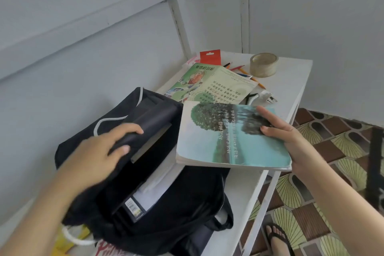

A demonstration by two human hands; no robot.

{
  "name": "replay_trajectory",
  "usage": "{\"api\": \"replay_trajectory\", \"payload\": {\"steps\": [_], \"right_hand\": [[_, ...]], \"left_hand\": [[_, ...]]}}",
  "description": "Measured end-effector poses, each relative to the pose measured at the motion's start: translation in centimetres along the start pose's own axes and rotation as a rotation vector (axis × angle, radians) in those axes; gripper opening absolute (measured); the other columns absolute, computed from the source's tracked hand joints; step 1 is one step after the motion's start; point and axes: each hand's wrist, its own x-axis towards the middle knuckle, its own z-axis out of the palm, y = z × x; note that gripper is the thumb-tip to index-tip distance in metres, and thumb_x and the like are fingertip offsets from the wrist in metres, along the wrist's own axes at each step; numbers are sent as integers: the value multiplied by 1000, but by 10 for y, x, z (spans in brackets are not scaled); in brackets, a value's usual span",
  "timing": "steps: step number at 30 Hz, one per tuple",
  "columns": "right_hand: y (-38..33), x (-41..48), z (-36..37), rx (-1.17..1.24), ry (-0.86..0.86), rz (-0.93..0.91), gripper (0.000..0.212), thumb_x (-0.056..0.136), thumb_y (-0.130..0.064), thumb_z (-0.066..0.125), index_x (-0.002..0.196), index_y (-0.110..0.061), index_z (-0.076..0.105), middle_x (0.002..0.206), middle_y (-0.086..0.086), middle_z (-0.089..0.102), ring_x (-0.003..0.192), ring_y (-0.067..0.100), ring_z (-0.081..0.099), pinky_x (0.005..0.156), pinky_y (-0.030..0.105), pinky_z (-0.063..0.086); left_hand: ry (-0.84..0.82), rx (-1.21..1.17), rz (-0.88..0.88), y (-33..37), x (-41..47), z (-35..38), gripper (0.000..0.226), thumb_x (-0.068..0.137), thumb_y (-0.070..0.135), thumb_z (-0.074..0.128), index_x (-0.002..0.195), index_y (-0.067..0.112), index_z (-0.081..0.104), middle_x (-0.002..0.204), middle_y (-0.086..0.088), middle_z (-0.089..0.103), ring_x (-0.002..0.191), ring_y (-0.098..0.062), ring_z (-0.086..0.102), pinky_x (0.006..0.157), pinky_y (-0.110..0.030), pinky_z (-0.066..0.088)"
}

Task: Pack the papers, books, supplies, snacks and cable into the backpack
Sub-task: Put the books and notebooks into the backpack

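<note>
A black backpack (187,203) lies open on the white table (291,81). My left hand (99,151) grips a black book (151,122) that stands half inside the bag's mouth, next to white papers (160,181). My right hand (278,131) holds a thin book with a tree and blue water on its cover (228,141), just right of the bag's opening. Behind it lies a green booklet (214,83). Pencils (241,70), a roll of clear tape (264,64), a red packet (209,57) and a white cable (264,96) lie at the table's far end.
Grey walls close in behind and to the left of the table. To the right the floor is tiled in brown and green, and a foot in a black sandal (276,237) stands by the table's leg. Yellow and red bags (68,239) show under the backpack's near side.
</note>
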Motion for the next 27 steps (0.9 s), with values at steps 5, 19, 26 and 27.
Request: {"api": "replay_trajectory", "payload": {"steps": [5,19,26,27], "right_hand": [[12,-7,11,2,-83,37,47,73,0,56,103,-32,73,106,6,71,74,20,70,61,27,58],[27,-8,24,-46,-126,96,48,84,10,50,98,-28,75,102,8,72,75,22,71,57,26,57],[28,-7,31,-52,-158,113,48,86,10,48,100,-29,73,98,6,73,73,20,71,58,26,57],[29,-7,33,-52,-165,114,48,85,10,48,101,-28,73,99,6,73,73,20,71,59,26,58]], "left_hand": [[-199,-456,33,-34,27,-12,40,88,12,56,98,50,58,112,25,59,109,-1,54,106,-36,35],[252,654,-9,-28,4,53,58,84,46,58,136,22,48,136,-26,41,108,-49,48,73,-56,45],[249,489,59,-34,-4,42,75,70,33,78,137,33,45,60,-11,42,36,-14,24,42,-12,13],[233,461,38,-35,-1,38,71,74,33,75,136,37,42,59,-8,42,36,-13,26,41,-14,14]]}}
